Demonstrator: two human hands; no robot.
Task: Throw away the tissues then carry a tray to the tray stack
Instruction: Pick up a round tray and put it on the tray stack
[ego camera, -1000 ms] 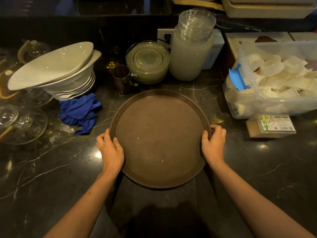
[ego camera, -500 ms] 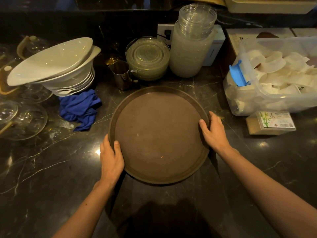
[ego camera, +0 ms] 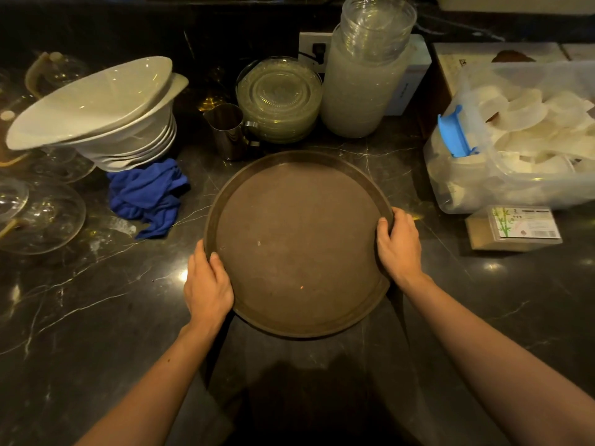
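Observation:
A round brown tray (ego camera: 299, 243) with a low rim lies on the dark marble counter in front of me, with nothing on it but a few specks. My left hand (ego camera: 207, 284) grips its left rim, thumb over the edge. My right hand (ego camera: 397, 246) grips the right rim, thumb on the inside of the rim. No tissues and no tray stack are in view.
Stacked white bowls (ego camera: 106, 117) and a blue cloth (ego camera: 148, 194) sit at left, glass lids (ego camera: 38, 217) further left. Behind the tray stand a steel jug (ego camera: 227, 130), glass plates (ego camera: 280, 98) and a tall stack of cups (ego camera: 367, 75). A clear plastic bin (ego camera: 515, 136) and a small packet (ego camera: 515, 226) are at right.
Both hands have shifted along the tray's rim and closed on it: the left slid a little nearer me, the right turned its thumb over the edge. The tray has stayed in place.

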